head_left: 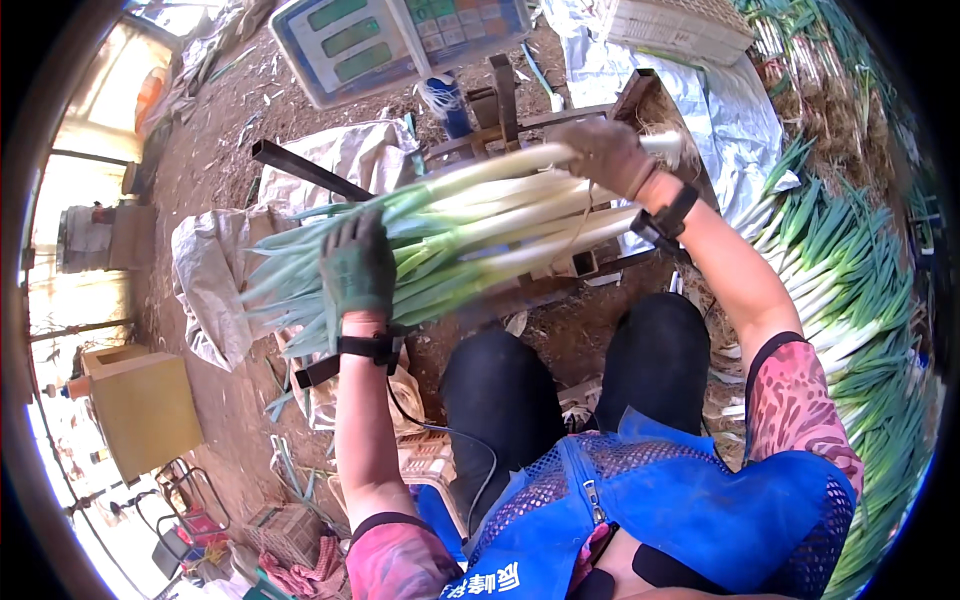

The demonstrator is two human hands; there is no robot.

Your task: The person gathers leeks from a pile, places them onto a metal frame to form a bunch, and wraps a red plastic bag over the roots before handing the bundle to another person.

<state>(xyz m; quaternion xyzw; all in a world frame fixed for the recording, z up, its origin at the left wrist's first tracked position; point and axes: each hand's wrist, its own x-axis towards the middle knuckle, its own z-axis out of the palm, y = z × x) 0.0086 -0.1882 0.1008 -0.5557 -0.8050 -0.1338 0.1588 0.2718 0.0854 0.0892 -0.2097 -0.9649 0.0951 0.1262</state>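
A bunch of long green onions (480, 215) lies crosswise in front of me over a dark metal frame, green leaves to the left and white stalks to the right. My left hand (358, 265), in a green-and-dark glove, is closed over the leaves. At the white end, my right hand (607, 158), in a soiled brownish glove, grips a stalk along the far side of the bunch; motion blurs this hand somewhat. A thin brownish strand crosses the white stalks beside it. My right palm and fingertips are partly hidden.
Beyond the frame (310, 170) stands a scale display (400, 40) on a blue post. Many green onions (850, 290) lie piled along my right. A pale crate (675, 28) rests on white sheeting at the far right. A wooden box (145, 410) and pale sacks (215, 285) are on my left.
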